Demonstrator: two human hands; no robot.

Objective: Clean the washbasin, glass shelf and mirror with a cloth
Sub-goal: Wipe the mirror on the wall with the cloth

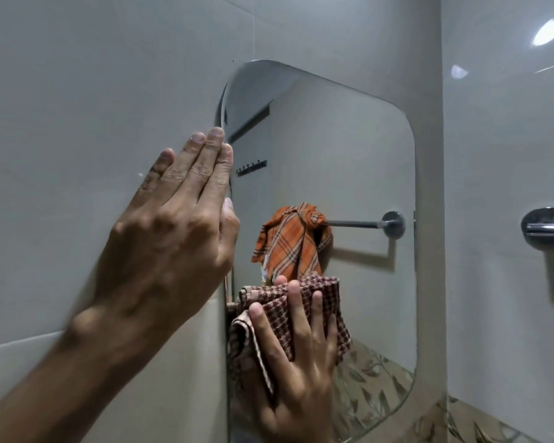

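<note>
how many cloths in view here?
2. A brown checked cloth pressed on the mirror by the right hand; an orange plaid cloth on a towel rail, seen only as a reflection.

maroon-checked cloth, orange plaid towel

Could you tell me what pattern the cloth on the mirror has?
The woven wiping cloth has a small maroon-and-cream check; head view.

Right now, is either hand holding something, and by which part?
No grip: the right hand presses the checked cloth against the mirror, straight fingers over its middle. The left hand lies flat, empty.
</note>
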